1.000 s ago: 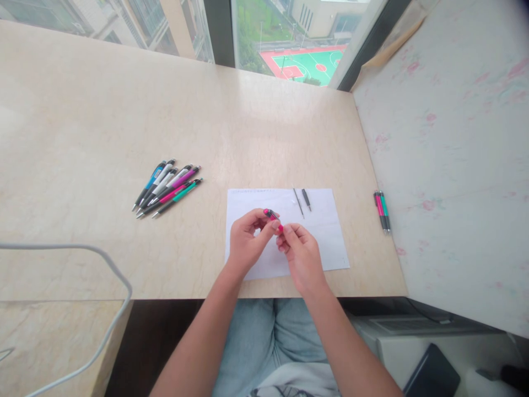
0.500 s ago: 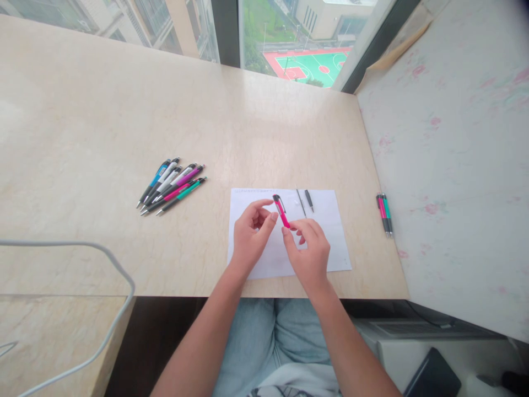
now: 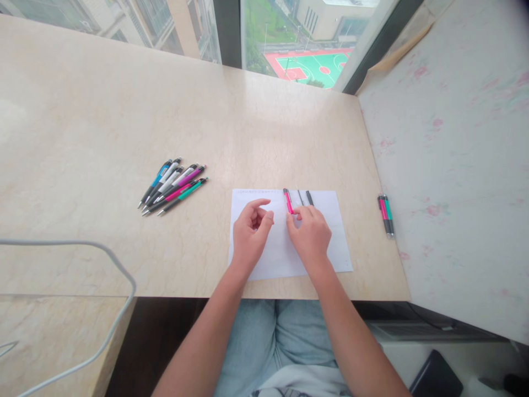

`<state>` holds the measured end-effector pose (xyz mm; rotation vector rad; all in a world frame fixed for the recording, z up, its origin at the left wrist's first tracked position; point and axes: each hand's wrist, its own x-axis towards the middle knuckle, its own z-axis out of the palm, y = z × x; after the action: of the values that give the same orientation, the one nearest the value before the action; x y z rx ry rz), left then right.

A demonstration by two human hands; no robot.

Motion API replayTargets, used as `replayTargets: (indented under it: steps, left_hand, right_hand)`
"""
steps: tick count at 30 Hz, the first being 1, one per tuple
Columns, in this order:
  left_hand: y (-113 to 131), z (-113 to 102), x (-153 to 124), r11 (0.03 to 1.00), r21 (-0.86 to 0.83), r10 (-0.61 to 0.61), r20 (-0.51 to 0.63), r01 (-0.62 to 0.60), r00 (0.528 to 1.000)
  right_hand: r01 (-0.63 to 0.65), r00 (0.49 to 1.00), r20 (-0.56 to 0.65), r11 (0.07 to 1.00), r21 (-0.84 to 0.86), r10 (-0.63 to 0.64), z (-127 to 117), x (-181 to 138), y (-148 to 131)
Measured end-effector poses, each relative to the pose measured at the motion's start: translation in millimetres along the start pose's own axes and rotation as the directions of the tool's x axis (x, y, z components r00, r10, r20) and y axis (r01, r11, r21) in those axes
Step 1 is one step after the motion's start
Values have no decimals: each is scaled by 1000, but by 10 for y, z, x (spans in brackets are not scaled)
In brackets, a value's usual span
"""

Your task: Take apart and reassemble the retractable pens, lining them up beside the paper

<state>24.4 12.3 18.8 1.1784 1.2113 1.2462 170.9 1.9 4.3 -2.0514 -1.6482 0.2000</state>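
My right hand (image 3: 309, 234) pinches the lower end of a pink pen barrel (image 3: 288, 200) and holds it low over the far part of a white sheet of paper (image 3: 334, 242). Just right of the barrel lie a thin pen refill (image 3: 300, 196) and a small black pen tip piece (image 3: 309, 198) on the paper. My left hand (image 3: 250, 231) hovers beside it over the paper's left half, fingers loosely curled and apart, holding nothing.
Several pens (image 3: 173, 186) lie in a bunch on the beige stone table (image 3: 124, 121) to the left. Two pens (image 3: 386, 214) lie at the table's right edge by a wall. A grey cable (image 3: 103, 259) curves at lower left. A window runs along the far edge.
My left hand let go of the pink barrel. My right hand carried it away from me, toward the refill and tip piece at the paper's far edge.
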Motion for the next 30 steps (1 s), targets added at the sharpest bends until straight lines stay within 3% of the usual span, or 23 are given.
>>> replayTargets:
  steps: [7,12,19,25,30]
  left_hand:
    - [-11,-6,-4,1000,3,1,20,-1,1000]
    - [-17,5,-6,998,62,0,63,-4,998]
    - [-13,22,-25,941,315,65,178,-119,982]
    - [-37,25,-16,918,369,72,199,-143,977]
    - [-49,27,-8,906,397,76,185,-146,980]
  right_hand:
    - [-60,998,-8,995,77,61,-52,-102,-16]
    - [33,999,18,969,246,-39,-137,-185,-4]
    - [69,997,-41,930,362,-59,-307,-178,354]
    - [26,994,-109,950,312,8,-362,-158,631]
    - [-63,990,-88,911,407,108,-353,-162,713]
